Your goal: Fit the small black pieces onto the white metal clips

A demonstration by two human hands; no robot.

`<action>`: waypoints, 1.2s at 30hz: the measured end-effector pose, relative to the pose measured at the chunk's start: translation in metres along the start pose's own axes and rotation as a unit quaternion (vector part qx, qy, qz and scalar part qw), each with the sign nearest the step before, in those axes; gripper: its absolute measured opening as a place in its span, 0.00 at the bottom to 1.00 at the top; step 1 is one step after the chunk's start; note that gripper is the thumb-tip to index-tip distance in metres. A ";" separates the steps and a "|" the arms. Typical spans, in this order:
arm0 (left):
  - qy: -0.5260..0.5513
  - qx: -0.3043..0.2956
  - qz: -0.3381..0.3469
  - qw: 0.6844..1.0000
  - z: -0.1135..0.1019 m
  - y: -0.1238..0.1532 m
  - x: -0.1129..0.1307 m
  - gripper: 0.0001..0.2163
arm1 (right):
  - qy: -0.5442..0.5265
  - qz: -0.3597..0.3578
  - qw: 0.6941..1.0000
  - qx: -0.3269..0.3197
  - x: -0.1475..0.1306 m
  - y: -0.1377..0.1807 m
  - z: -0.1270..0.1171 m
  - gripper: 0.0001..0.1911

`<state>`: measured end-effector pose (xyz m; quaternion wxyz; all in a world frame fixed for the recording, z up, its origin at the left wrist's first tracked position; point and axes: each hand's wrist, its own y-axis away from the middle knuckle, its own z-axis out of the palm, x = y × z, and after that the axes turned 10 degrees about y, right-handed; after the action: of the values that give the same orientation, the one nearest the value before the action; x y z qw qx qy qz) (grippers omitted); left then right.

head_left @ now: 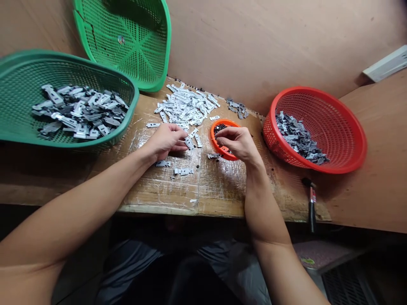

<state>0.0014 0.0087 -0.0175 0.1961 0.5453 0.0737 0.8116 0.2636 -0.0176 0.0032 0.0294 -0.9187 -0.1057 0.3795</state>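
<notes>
Between the thumb and fingers of my left hand [170, 139] is a small silver metal bracket [189, 143]. My right hand [237, 142] hangs over the near side of an orange bowl [217, 147] that holds small dark parts [219, 127]. Its fingertips are pinched together; what they hold, if anything, is too small to make out. A loose heap of similar silver brackets [187, 103] spreads beyond my left hand. Closer to me, a few more brackets [183, 171] lie on the plastic-wrapped cardboard, and one dark grey piece [214, 156] rests beside the bowl.
A dark green basket [127, 131] of assembled-looking metal parts stands left, with a bright green basket [159, 80] leaning behind it. At right is a red basket [352, 140] of grey pieces. A black-handled hammer [311, 212] overhangs the front edge. Grey pieces [238, 108] lie near the back wall.
</notes>
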 end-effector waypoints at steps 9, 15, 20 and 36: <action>0.003 -0.026 -0.024 0.999 0.005 0.004 -0.004 0.10 | 0.109 -0.111 0.988 0.020 -0.051 0.000 0.043 0.06; 0.012 -0.042 -0.031 0.999 0.005 0.005 -0.005 0.10 | 0.173 -0.123 0.977 0.000 -0.047 -0.003 0.049 0.05; 0.001 -0.044 -0.034 0.998 0.005 0.007 -0.005 0.09 | 0.148 -0.109 0.983 -0.025 -0.045 -0.007 0.051 0.04; 0.006 0.012 -0.006 1.000 -0.006 -0.006 0.001 0.10 | 0.391 -0.109 0.901 -0.152 -0.026 0.012 0.028 0.12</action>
<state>-0.0025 0.0148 -0.0211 0.1939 0.5421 0.0876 0.8129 0.2282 -0.0360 -0.0006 -0.0307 -0.9691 -0.2419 -0.0362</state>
